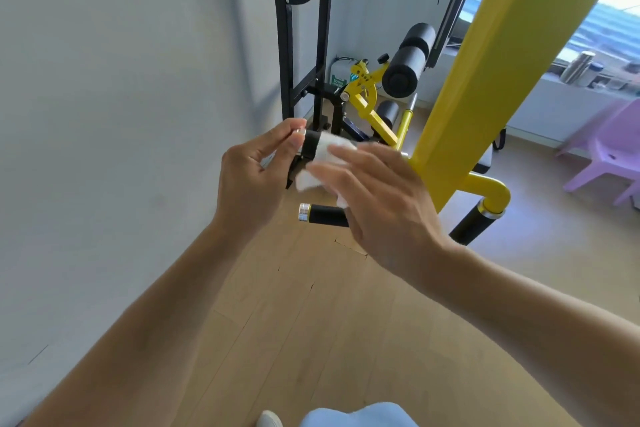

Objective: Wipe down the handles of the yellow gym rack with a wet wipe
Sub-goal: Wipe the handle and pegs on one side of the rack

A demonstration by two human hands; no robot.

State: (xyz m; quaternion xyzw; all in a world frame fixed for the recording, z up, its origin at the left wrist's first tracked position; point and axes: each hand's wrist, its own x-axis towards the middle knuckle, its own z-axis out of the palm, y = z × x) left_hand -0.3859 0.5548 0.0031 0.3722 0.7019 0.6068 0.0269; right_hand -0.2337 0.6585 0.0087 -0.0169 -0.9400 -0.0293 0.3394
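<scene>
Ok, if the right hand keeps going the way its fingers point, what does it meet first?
Likely the left hand. The right hand points left along the upper handle, pressing the wipe there; depth is unclear.

Yellow rack upright [485, 55] runs diagonally, leaning toward 1 o'clock. Upper black-grip handle [311, 146], chrome end cap, sticks out toward 9 o'clock; white wet wipe [320, 161] is draped over it, crumpled, loose end hanging toward 6. Second black handle [323, 214] sits just below, chrome-capped, bare. A third grip [474, 224] hangs off the yellow elbow at 3 o'clock.
</scene>
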